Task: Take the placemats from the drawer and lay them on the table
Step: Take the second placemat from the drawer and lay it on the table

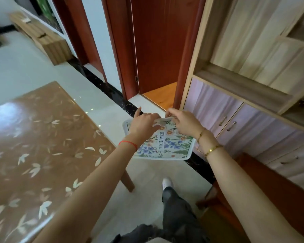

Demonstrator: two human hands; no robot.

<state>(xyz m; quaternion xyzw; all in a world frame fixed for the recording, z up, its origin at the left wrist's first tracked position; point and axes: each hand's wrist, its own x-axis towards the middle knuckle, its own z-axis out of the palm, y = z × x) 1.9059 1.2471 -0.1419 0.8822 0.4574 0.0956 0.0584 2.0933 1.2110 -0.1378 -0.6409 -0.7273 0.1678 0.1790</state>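
A person's left hand (pixel 144 125) and right hand (pixel 184 122) both pinch the far edge of floral placemats (pixel 167 146), held in mid-air beside the table (pixel 42 146), seemingly separating one to lay down next.

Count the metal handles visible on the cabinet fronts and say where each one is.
3. Two upright handles sit side by side where the purple doors meet; one horizontal handle is on the drawer front lower right. Others may lie outside the frame.
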